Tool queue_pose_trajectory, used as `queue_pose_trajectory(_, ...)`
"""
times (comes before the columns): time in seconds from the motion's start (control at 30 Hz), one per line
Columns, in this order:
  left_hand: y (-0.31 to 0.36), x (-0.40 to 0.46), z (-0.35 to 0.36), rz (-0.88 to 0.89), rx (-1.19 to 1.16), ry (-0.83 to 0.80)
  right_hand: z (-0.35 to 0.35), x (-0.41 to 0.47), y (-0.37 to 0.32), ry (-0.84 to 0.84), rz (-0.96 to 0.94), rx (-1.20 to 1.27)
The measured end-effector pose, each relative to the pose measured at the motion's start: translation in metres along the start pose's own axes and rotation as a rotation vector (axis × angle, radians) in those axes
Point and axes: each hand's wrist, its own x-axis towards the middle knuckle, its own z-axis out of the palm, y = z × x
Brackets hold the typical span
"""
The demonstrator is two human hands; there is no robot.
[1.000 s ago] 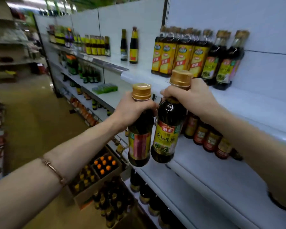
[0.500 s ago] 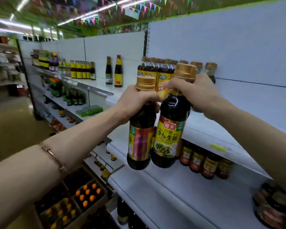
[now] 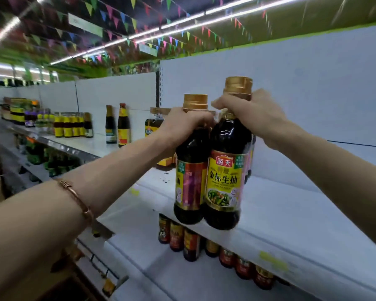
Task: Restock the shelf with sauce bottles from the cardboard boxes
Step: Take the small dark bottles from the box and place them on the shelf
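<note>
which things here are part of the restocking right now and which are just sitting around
Part of the job:
- left hand gripping the left sauce bottle by the neck
- right hand gripping the right sauce bottle by the neck
- white shelf under them

Just there:
- bottles on the lower shelf
- two dark bottles standing further left
- pennant bunting overhead

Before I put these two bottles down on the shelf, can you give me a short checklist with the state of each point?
1. Left hand fingers closed around neck of the left bottle: ok.
2. Right hand holds the right bottle at its neck: ok.
3. Gold caps on both bottles: ok.
4. Bare space on the shelf behind the bottles: ok.
5. Both bottles upright: ok, only slightly tilted.
6. Bottle bases above the shelf edge: cannot tell.
</note>
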Motion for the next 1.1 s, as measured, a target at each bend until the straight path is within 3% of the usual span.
queue_pose_trajectory(0.47, -0.068, 0.079, 0.043, 0.039, 0.115, -0.06, 0.005, 0.049, 0.089, 0.093, 0.078, -0.158)
queue_pose_trajectory(0.83, -0.115, 0.098, 0.027, 0.002, 0.035, -0.125, 0.039, 0.052, 0.124, 0.163, 0.161, -0.171)
queue_pose_trajectory(1.0, -0.172, 0.059, 0.017, -0.047, -0.112, -0.28, 0.059, 0.032, 0.134, 0.315, 0.209, -0.069)
queue_pose_trajectory(1.1, -0.198, 0.04, 0.017, -0.153, -0.143, -0.408, 0.065, 0.011, 0.137, 0.313, 0.228, 0.044)
